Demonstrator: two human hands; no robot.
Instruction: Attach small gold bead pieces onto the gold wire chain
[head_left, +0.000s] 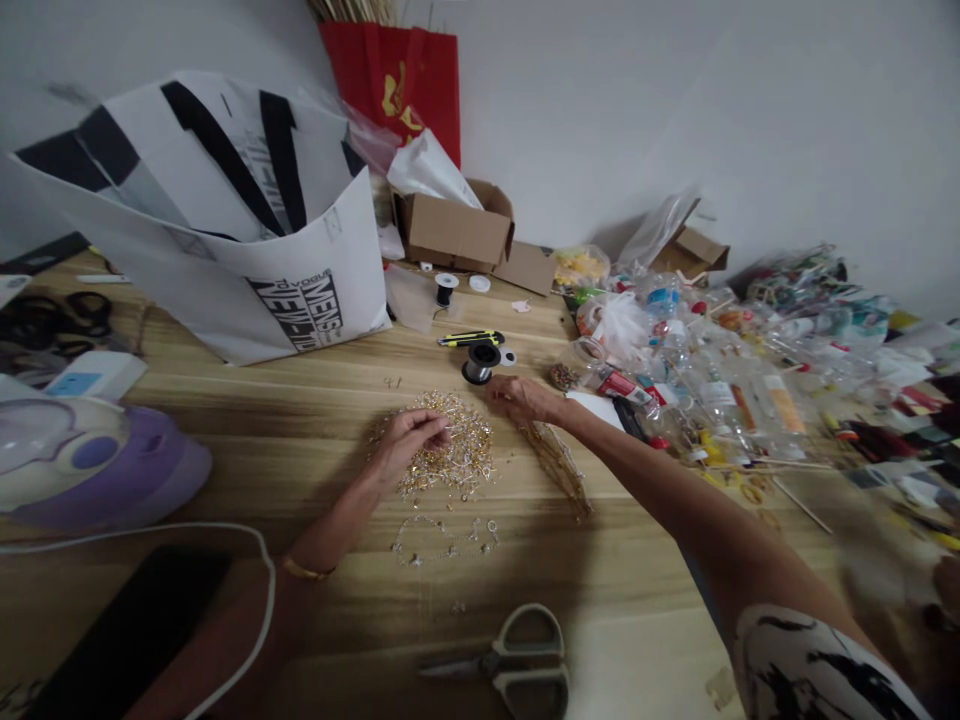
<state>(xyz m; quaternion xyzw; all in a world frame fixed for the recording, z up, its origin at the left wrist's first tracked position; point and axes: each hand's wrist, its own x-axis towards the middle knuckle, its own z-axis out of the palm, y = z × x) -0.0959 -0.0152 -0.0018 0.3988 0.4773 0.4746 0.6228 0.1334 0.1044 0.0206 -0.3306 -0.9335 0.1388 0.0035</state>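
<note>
My left hand [409,442] is over a heap of small gold and silver beads [466,462], thumb and fingers pinched together. Whatever sits in that pinch is too small to make out. Beyond the heap, my right hand [527,400] reaches in with fingers curled together, beside a black spool of silvery wire [480,366]. I cannot make out what its fingertips hold. Just below the right wrist lies a bundle of thin golden-brown strands [559,465]. Nearer to me, a beaded silver chain [452,552] curves on the wooden table [330,590].
Scissors [529,655] lie at the front. A yellow-black utility knife [471,339] and a dark thread spool [445,290] lie behind. Plastic bottles [720,395] crowd the right. A white bag [300,290], a purple-white device [142,465] and a white cable [266,590] occupy the left.
</note>
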